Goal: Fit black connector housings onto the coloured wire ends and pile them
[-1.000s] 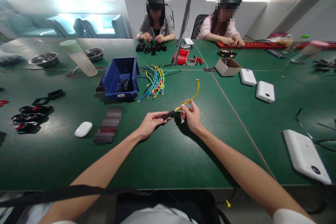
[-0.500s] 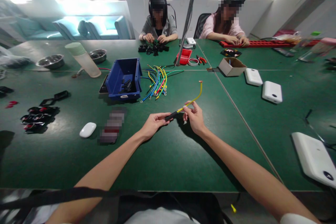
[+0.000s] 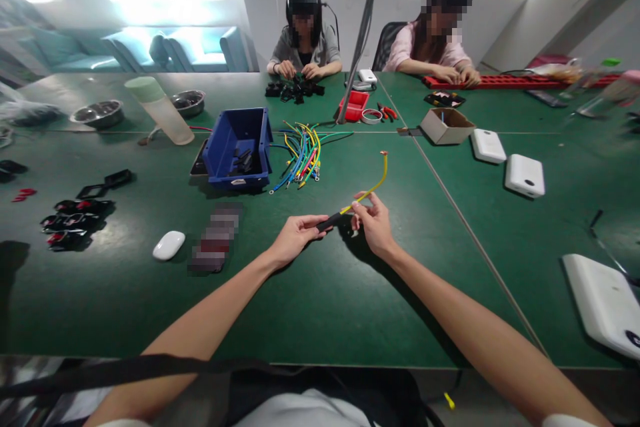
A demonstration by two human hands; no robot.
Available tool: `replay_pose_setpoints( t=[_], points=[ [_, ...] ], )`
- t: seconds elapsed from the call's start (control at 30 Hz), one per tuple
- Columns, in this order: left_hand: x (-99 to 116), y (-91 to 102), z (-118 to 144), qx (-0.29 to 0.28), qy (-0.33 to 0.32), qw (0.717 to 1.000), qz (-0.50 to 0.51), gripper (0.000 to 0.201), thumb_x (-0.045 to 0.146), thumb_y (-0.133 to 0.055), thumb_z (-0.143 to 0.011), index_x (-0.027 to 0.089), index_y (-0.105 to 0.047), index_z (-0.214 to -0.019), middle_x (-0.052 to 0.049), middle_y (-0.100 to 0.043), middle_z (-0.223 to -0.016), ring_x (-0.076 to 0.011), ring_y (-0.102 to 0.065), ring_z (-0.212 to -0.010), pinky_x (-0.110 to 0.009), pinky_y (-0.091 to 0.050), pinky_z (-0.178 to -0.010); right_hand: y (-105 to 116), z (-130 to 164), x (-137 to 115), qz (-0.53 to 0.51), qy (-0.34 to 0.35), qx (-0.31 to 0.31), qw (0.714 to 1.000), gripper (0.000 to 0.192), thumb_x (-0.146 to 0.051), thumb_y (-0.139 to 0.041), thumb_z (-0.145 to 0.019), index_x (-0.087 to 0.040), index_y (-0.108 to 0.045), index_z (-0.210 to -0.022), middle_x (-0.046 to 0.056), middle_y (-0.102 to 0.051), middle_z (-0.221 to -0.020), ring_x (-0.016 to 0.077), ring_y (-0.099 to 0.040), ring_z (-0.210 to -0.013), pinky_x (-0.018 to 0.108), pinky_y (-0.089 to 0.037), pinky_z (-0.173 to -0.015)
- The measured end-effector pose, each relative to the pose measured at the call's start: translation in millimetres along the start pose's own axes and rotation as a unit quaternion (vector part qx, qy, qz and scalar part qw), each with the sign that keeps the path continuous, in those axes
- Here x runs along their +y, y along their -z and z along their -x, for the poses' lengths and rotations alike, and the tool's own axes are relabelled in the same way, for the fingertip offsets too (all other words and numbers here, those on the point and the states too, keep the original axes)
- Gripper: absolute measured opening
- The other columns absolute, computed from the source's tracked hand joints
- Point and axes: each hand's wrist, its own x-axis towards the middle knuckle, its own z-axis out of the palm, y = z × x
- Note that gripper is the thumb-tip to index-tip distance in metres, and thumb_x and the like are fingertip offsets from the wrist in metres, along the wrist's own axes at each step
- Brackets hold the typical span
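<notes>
1. Two bare hands meet above the green tabletop (image 3: pixel 310 307), and together they hold one thin yellow wire (image 3: pixel 373 187).
2. One end of the wire sits in a short black sleeve (image 3: pixel 330 220) that looks smooth and round like a little tube.
3. Fingers of the left hand (image 3: pixel 295 237) are pinched shut on the black sleeve.
4. Fingers of the right hand (image 3: pixel 375 227) are pinched shut on the yellow wire, just beside the sleeve.
5. From the hands the wire points up and away to the right, bending in a soft curve. Its far end, with a small metal tip, hangs in the air above the tabletop.
6. Farther back lies a bundle of colored wires (image 3: pixel 300 157) in blue, yellow, green and red, spread like a fan.
7. Just beside that bundle stands a blue plastic bin (image 3: pixel 240 147) with black parts inside.
8. Near the left arm lies a smooth white oval thing (image 3: pixel 169 245).
9. Two other people sit at the far side of the tabletop.
</notes>
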Motion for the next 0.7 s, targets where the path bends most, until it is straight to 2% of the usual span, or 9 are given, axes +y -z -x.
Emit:
replay_pose_setpoints(
  t=[0.2, 0.37, 0.7],
  points=[
    [2.0, -1.5, 0.0, 0.009, 0.013, 1.0, 0.006, 0.036, 0.015, -0.073, -0.069, 0.011, -0.072, -0.105, -0.012, -0.074, -0.1, -0.0194, -0.071, -0.089, -0.032, -0.053, -0.086, -0.6, 2.4, -1.5, 0.018, -0.002, -0.011, 1.0, 0.033, -0.046, -0.065, -0.082, -0.022, -0.051, -0.1, -0.008, -0.055, -0.049, 0.0098, -0.048, -0.037, 0.02, -0.038, -0.04],
    [0.8, -0.7, -1.1, 0.017, 0.026, 0.999, 0.011, 0.034, 0.011, -0.069, -0.068, 0.01, -0.071, -0.102, -0.012, -0.075, -0.095, -0.0173, -0.072, -0.084, -0.027, -0.054, -0.081, -2.2, 5.6, -2.5, 0.023, 0.007, -0.007, 1.0, 0.033, -0.045, -0.066, -0.082, -0.022, -0.052, -0.101, -0.007, -0.056, -0.053, 0.0084, -0.046, -0.038, 0.02, -0.039, -0.041],
    [-1.8, -0.8, -2.3, 0.032, 0.029, 0.999, 0.015, 0.034, 0.013, -0.072, -0.066, 0.01, -0.072, -0.1, -0.011, -0.075, -0.094, -0.017, -0.072, -0.082, -0.028, -0.056, -0.08, -4.1, 7.5, -4.8, 0.024, 0.014, 0.001, 1.0, 0.034, -0.046, -0.066, -0.081, -0.022, -0.052, -0.102, -0.008, -0.054, -0.052, 0.0094, -0.048, -0.039, 0.021, -0.04, -0.041]
  ],
)
